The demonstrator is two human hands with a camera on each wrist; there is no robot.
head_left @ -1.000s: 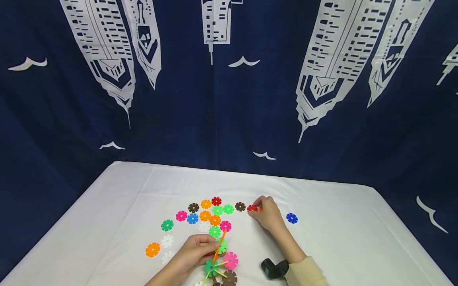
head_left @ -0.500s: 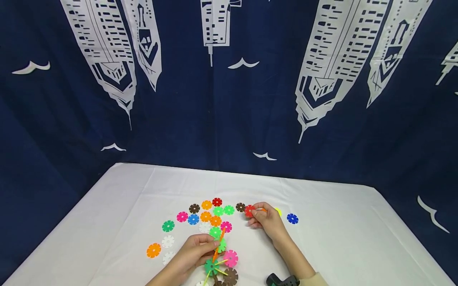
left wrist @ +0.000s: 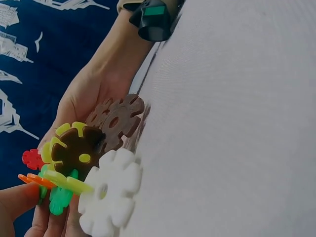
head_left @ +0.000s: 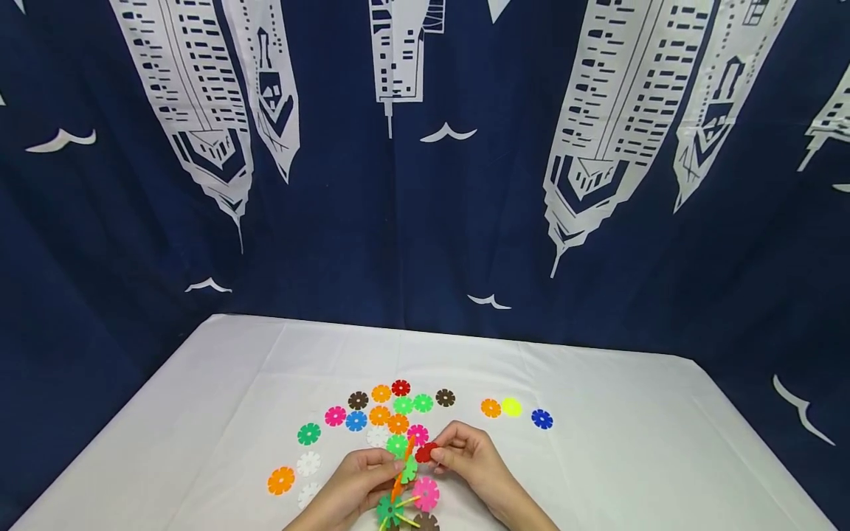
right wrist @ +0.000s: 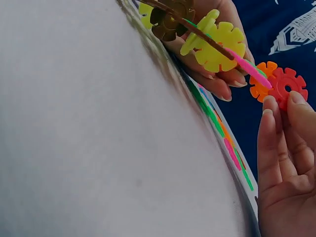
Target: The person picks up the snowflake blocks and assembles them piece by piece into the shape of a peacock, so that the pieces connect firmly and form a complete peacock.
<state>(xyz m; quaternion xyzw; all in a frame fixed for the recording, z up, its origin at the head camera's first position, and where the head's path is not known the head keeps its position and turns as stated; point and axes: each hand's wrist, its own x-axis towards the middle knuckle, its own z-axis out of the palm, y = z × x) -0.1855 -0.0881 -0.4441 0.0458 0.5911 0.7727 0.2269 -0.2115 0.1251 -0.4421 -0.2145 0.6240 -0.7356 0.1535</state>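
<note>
My left hand (head_left: 358,487) grips a cluster of interlocked, notched plastic snowflake discs. The cluster includes an orange disc (head_left: 398,487) seen edge-on, a dark green disc (head_left: 389,510), a pink disc (head_left: 426,493) and a brown disc (head_left: 426,522). In the left wrist view a large white disc (left wrist: 111,195) on it faces the camera, beside yellow and brown ones. My right hand (head_left: 474,468) pinches a red disc (right wrist: 289,84) between thumb and fingers, right at the cluster's orange disc. Fingers partly cover the cluster's middle.
Loose discs lie flat on the white tablecloth (head_left: 631,442) beyond the hands, among them a light blue disc (head_left: 356,421). To the right are an orange disc (head_left: 491,408), a yellow disc (head_left: 512,407) and a dark blue disc (head_left: 541,419). A navy curtain (head_left: 332,221) hangs behind.
My right hand has lifted the red disc from the back row and brought it left and nearer, up to the cluster. My left hand has stayed nearly in place, holding the cluster.
</note>
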